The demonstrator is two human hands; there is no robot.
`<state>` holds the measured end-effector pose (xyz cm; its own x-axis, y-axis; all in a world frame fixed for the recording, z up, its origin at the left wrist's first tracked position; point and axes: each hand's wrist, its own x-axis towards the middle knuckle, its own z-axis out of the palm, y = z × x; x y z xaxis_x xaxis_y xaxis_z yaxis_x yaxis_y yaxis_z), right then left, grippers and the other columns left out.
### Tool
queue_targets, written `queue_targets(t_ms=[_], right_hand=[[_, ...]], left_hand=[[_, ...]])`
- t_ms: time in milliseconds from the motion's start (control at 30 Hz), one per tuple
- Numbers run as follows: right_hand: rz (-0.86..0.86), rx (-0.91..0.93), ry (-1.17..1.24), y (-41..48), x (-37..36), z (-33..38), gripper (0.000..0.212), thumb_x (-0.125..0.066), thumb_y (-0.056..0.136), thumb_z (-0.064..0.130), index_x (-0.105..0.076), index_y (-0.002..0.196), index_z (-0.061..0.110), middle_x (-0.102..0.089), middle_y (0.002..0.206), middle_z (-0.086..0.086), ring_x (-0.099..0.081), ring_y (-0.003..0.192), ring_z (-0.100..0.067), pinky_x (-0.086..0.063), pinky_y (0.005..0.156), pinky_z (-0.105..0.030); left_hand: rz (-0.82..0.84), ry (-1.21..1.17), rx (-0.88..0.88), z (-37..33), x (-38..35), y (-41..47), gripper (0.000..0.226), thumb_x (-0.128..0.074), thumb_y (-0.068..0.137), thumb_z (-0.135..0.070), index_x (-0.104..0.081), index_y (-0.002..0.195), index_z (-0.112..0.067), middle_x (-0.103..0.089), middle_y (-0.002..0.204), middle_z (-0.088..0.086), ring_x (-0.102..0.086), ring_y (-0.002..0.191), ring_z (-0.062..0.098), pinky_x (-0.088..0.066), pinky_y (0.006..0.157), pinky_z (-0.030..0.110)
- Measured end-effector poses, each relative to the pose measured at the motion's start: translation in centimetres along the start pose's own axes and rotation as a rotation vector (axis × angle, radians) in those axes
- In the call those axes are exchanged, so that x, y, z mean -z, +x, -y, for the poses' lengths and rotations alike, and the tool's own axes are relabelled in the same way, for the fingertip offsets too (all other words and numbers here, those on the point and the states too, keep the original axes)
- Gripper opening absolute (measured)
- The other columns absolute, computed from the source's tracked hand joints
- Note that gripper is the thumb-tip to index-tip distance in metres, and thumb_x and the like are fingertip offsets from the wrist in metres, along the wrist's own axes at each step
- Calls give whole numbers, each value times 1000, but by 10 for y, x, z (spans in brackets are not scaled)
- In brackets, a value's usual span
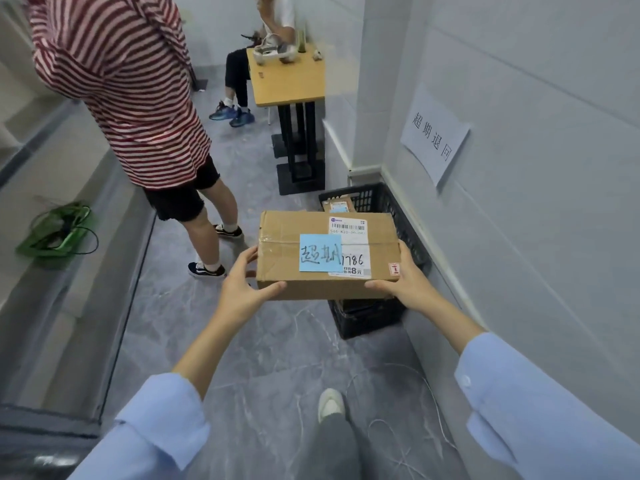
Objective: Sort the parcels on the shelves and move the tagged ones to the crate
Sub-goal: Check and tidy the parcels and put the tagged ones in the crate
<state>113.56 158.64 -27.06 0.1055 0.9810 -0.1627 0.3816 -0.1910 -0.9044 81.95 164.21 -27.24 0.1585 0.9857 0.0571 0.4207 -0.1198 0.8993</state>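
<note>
I carry a brown cardboard parcel (294,247) with a blue handwritten tag (320,252) and a white shipping label on its top. My left hand (242,289) grips its left near corner, thumb along the front edge. My right hand (401,282) grips its right near corner. The parcel hangs in the air above the black plastic crate (367,317), which stands on the floor against the right wall. Another labelled parcel (337,205) lies inside the crate, mostly hidden behind the one I hold.
A person in a red-striped shirt (131,98) stands close on the left. A second person sits at a small wooden table (291,77) farther back. Grey shelves (52,271) line the left side, with a green basket (55,233). A paper sign (434,133) hangs on the right wall.
</note>
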Motion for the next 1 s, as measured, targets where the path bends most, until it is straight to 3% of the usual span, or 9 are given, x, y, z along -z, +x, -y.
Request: queue_targets(t_ms=[133, 267, 333, 467, 533, 600, 667, 767, 1000], right_hand=[[-18, -19, -20, 71, 26, -11, 103, -87, 71, 25, -17, 147, 28, -52, 131, 14, -50, 122, -6, -40, 96, -21], [-80, -50, -2, 147, 43, -20, 103, -87, 72, 21, -16, 147, 33, -50, 124, 21, -50, 113, 3, -38, 92, -18], [-111, -62, 8, 180, 48, -26, 105, -86, 73, 18, -15, 148, 35, -49, 126, 20, -49, 116, -1, -40, 96, -23], [-168, -97, 64, 229, 47, -46, 112, -85, 73, 11, -8, 151, 33, -43, 143, 10, -43, 131, -9, -38, 106, -30], [-210, -118, 88, 252, 46, -58, 113, -86, 72, 12, -8, 151, 34, -42, 142, 13, -43, 132, -8, -40, 103, -24], [-259, -140, 119, 273, 43, -70, 113, -87, 71, 13, -9, 151, 34, -43, 144, 11, -44, 131, -8, -41, 99, -21], [-342, -172, 154, 292, 39, -84, 115, -87, 71, 12, -8, 151, 35, -42, 146, 9, -44, 130, -6, -43, 96, -16], [-476, -222, 222, 323, 29, -106, 116, -86, 71, 11, -6, 152, 37, -42, 140, 12, -46, 117, 5, -40, 69, 4], [-788, -368, 232, 396, -3, -161, 118, -86, 73, 20, -2, 155, 28, -34, 152, -1, -35, 117, 6, -26, 78, 5]], left_hand=[[27, -14, 18, 5, -31, 75, 81, -87, 69, -35, -42, 135, -44, -53, 129, -23, -55, 109, 1, -48, 85, 29], [52, -11, 48, 10, -57, 157, 83, -86, 72, -31, -42, 142, -28, -53, 136, -11, -53, 116, 8, -48, 94, 35], [66, 0, 51, 10, -69, 194, 82, -85, 72, -30, -42, 142, -26, -51, 135, -13, -52, 114, 7, -46, 93, 31], [92, 2, 80, 14, -93, 257, 77, -84, 74, -26, -43, 139, -30, -49, 125, -22, -49, 103, -13, -41, 77, 10], [99, 30, 90, 18, -104, 283, 76, -83, 75, -25, -43, 139, -28, -49, 125, -22, -46, 99, -22, -39, 72, 2], [101, 46, 96, 25, -117, 305, 74, -83, 76, -23, -44, 139, -27, -49, 127, -20, -48, 100, -17, -38, 75, 2], [84, 37, 121, 34, -133, 322, 75, -82, 77, -19, -43, 140, -25, -49, 130, -16, -51, 107, -1, -42, 84, 14], [84, 44, 193, 47, -158, 340, 79, -81, 78, -20, -39, 145, -22, -48, 142, -5, -48, 121, 13, -40, 90, 28], [165, 304, 158, 78, -198, 378, 75, -76, 81, -33, -38, 145, -29, -45, 148, -8, -42, 135, 18, -29, 111, 53]])
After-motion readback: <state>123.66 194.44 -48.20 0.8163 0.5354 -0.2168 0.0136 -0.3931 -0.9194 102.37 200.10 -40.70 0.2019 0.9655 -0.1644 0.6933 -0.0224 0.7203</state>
